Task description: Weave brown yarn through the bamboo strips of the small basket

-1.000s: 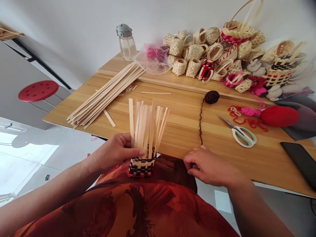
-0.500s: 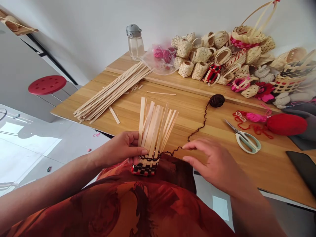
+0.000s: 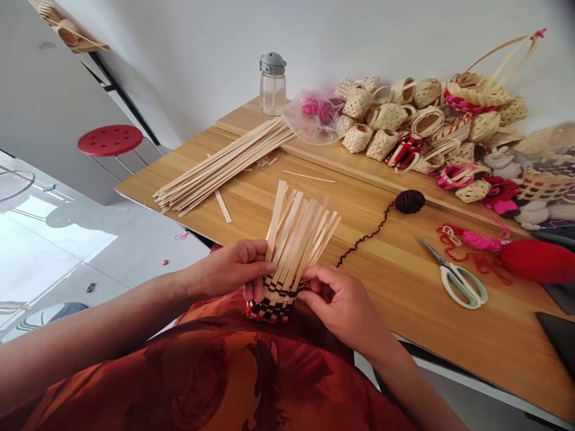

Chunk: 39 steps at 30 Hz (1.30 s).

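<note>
A small half-woven basket [image 3: 273,304] rests on my lap, its lower band black, red and pale, with long pale wood strips [image 3: 299,233] standing up from it. My left hand [image 3: 245,266] grips its left side, thumb in front. At its right edge, my right hand [image 3: 335,296] pinches dark brown yarn close to the weave; the fingertips partly hide the strand. The yarn [image 3: 366,238] runs across the table to a dark brown ball [image 3: 409,202].
Scissors [image 3: 456,278] and a red yarn ball [image 3: 536,260] lie to the right. A bundle of wood strips [image 3: 224,164] is at left, near a bottle [image 3: 272,87]. Several little finished baskets [image 3: 390,117] are piled along the wall. A red stool [image 3: 110,140] stands beyond the table.
My right hand has moved left from the loose yarn to the basket's right edge and closed its fingers there. My left hand keeps its hold. The view has shifted slightly.
</note>
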{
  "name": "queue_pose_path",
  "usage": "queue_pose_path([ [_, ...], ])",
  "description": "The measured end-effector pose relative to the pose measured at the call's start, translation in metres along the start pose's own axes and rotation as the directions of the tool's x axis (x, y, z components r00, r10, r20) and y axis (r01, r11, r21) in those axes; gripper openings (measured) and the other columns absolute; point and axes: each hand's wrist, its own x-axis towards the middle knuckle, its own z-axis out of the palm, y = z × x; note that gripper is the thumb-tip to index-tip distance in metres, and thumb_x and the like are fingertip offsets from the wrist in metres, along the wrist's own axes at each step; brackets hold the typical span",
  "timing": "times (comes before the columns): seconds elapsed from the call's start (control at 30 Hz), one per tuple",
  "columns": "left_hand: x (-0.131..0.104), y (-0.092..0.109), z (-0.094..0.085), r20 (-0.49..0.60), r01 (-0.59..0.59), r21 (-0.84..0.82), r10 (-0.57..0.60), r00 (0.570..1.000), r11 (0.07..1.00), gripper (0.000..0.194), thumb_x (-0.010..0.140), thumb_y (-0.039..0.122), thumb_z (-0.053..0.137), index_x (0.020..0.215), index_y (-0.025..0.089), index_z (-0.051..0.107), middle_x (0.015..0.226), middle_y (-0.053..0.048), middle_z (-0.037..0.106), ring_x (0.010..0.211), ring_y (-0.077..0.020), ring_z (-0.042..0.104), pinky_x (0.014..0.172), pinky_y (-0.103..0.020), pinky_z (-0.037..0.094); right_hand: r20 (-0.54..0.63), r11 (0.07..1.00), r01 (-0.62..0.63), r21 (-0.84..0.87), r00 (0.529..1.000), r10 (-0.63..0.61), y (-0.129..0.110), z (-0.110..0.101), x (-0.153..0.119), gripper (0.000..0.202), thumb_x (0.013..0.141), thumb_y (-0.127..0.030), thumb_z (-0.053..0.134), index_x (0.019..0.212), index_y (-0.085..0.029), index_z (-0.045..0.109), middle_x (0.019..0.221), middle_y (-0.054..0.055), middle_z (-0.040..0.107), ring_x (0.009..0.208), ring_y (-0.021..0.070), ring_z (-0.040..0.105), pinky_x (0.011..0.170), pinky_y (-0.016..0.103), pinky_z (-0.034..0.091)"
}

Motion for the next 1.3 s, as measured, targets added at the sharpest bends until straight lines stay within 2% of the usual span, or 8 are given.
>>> queue_pose_path([
  [0.1, 0.002, -0.003, 0.0, 0.018, -0.015, -0.032, 0.016, 1.0, 0.999, 0.024, 0.084, 0.037, 0.075, 0.089, 0.016, 0.064, 0.077, -0.003, 0.075, 0.053, -0.011, 0.067, 0.043, -0.016, 0.046, -0.071, 0.996, 0.079, -0.035, 0.994, -0.081, 0.002, 0.005, -0.002, 0.012, 0.085, -0.014, 0.066, 0.083, -0.023, 0.074, 0.076, 0.002, 0.067, 0.072, 0.0172, 0.062, 0.068, 0.03, 0.047],
  [0.23, 0.004, -0.007, -0.002, 0.044, -0.051, -0.067, 0.054, 0.998, 0.996, 0.024, 0.079, 0.031, 0.08, 0.091, 0.016, 0.066, 0.088, -0.005, 0.077, 0.061, -0.0128, 0.068, 0.055, -0.021, 0.055, -0.144, 0.99, 0.14, -0.001, 0.98, -0.138, 0.002, 0.01, -0.006, 0.012, 0.087, -0.016, 0.067, 0.086, -0.023, 0.076, 0.079, 0.004, 0.068, 0.073, 0.0178, 0.064, 0.068, 0.03, 0.049],
  [0.4, 0.004, -0.008, -0.01, 0.074, 0.011, -0.029, -0.009, 0.997, 1.0, 0.028, 0.078, 0.033, 0.08, 0.096, 0.015, 0.068, 0.087, -0.007, 0.078, 0.054, -0.0117, 0.064, 0.044, -0.018, 0.046, -0.165, 0.981, 0.175, -0.08, 0.969, -0.186, -0.002, 0.007, -0.011, 0.01, 0.09, -0.017, 0.065, 0.09, -0.023, 0.072, 0.085, 0.005, 0.067, 0.078, 0.0188, 0.064, 0.071, 0.031, 0.05],
  [0.6, 0.002, -0.006, -0.014, 0.08, 0.031, -0.023, -0.029, 0.996, 0.999, 0.023, 0.076, 0.03, 0.08, 0.092, 0.016, 0.071, 0.084, -0.007, 0.079, 0.051, -0.0115, 0.062, 0.043, -0.019, 0.046, -0.044, 0.978, 0.125, -0.165, 0.99, -0.134, 0.001, 0.003, -0.012, 0.011, 0.092, -0.017, 0.064, 0.081, -0.021, 0.066, 0.087, 0.004, 0.066, 0.085, 0.0197, 0.06, 0.078, 0.033, 0.045],
  [0.8, 0.006, -0.001, -0.014, 0.07, 0.114, 0.097, -0.121, 0.99, 0.989, 0.022, 0.074, 0.026, 0.08, 0.089, 0.016, 0.067, 0.08, -0.003, 0.078, 0.048, -0.0083, 0.059, 0.039, -0.014, 0.043, 0.039, 0.983, 0.079, -0.168, 0.996, -0.074, 0.0, -0.003, -0.01, 0.013, 0.09, -0.013, 0.066, 0.079, -0.019, 0.065, 0.084, 0.001, 0.064, 0.086, 0.0171, 0.058, 0.078, 0.029, 0.04],
  [1.0, 0.005, 0.0, -0.016, 0.094, 0.091, 0.147, -0.105, 0.99, 0.985, 0.017, 0.077, 0.026, 0.077, 0.085, 0.016, 0.066, 0.072, 0.0, 0.075, 0.047, -0.0076, 0.058, 0.039, -0.013, 0.041, 0.188, 0.976, 0.055, -0.211, 0.982, -0.015, -0.004, -0.02, -0.011, 0.013, 0.093, -0.015, 0.064, 0.082, -0.02, 0.068, 0.085, 0.0, 0.064, 0.085, 0.0149, 0.058, 0.076, 0.028, 0.039],
  [1.17, 0.004, 0.002, -0.015, 0.169, 0.03, 0.124, -0.051, 0.984, 0.992, 0.017, 0.078, 0.025, 0.075, 0.092, 0.017, 0.07, 0.082, -0.002, 0.077, 0.058, -0.0114, 0.064, 0.043, -0.014, 0.045, 0.226, 0.959, 0.092, -0.268, 0.974, -0.03, -0.002, -0.023, -0.007, 0.014, 0.091, -0.011, 0.062, 0.082, -0.019, 0.067, 0.084, 0.001, 0.062, 0.086, 0.0163, 0.056, 0.075, 0.029, 0.038],
  [1.3, 0.004, 0.004, -0.015, 0.143, 0.052, 0.111, -0.068, 0.987, 0.992, 0.013, 0.08, 0.025, 0.074, 0.09, 0.018, 0.069, 0.069, 0.001, 0.074, 0.047, -0.0096, 0.061, 0.039, -0.014, 0.041, 0.203, 0.96, 0.077, -0.27, 0.979, -0.022, -0.002, -0.027, -0.006, 0.014, 0.091, -0.012, 0.062, 0.081, -0.02, 0.07, 0.085, 0.002, 0.064, 0.087, 0.0169, 0.059, 0.076, 0.03, 0.04],
])
